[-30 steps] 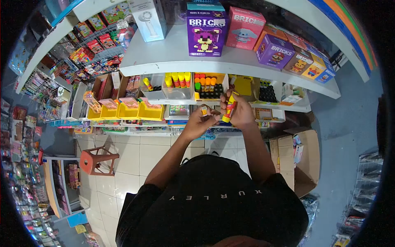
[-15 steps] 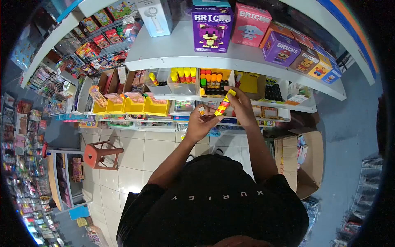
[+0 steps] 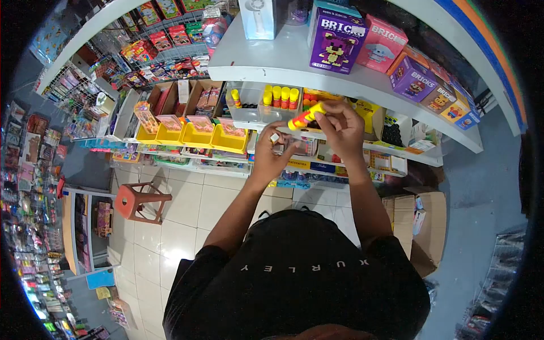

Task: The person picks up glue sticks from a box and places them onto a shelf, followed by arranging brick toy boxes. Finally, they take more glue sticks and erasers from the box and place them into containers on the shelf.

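Note:
My right hand (image 3: 344,130) pinches a glue stick (image 3: 306,117) with a red and yellow body, tilted in front of the middle shelf. To its left is my left hand (image 3: 268,156), thumb apart and fingers loosely curled, not touching the stick. A small pale squarish thing (image 3: 275,137) shows at its fingers, perhaps a ring. Behind the hands, a clear bin (image 3: 280,112) holds several upright yellow-capped red sticks. One more yellow-capped stick (image 3: 236,98) leans in the bin to the left. Orange-topped items beside them are partly hidden by my right hand.
Boxed brick sets, including a purple box (image 3: 338,39), stand on the upper shelf (image 3: 272,62). Yellow trays (image 3: 228,140) hang at the lower left. A red stool (image 3: 136,201) is on the tiled floor, and an open cardboard box (image 3: 428,232) sits at the right.
My right hand has lifted the glue stick up and away from my left hand, tilting it flatter. My left thumb no longer touches it. The view has turned, shifting the shelves rightward.

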Motion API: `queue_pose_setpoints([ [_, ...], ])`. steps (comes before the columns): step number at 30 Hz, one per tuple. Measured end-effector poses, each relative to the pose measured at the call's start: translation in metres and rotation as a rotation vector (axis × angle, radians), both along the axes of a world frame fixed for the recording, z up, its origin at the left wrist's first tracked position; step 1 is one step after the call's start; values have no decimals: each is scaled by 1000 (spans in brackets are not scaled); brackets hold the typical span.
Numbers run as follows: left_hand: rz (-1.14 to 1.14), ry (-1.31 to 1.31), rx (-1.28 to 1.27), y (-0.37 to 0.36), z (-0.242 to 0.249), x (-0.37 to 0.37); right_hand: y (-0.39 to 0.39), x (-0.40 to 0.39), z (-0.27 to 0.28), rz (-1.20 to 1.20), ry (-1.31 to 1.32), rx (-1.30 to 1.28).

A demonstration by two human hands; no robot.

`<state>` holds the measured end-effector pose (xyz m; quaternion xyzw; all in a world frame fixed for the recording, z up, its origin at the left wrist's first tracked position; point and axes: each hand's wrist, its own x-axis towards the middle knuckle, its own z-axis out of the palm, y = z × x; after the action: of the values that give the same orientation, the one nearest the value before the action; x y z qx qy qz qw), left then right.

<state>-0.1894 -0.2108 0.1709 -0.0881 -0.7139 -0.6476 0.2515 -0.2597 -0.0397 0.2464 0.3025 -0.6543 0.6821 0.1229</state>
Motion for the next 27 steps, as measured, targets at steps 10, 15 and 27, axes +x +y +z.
queue_pose_setpoints([
  [10,14,56,-423,-63,20,-12,-65,-15,16,-319,458,484],
  [15,13,56,-566,-72,7,-14,-69,-12,3,-354,457,616],
  [27,-101,-73,-800,-93,29,-16,-104,-45,4,-339,185,1049],
])
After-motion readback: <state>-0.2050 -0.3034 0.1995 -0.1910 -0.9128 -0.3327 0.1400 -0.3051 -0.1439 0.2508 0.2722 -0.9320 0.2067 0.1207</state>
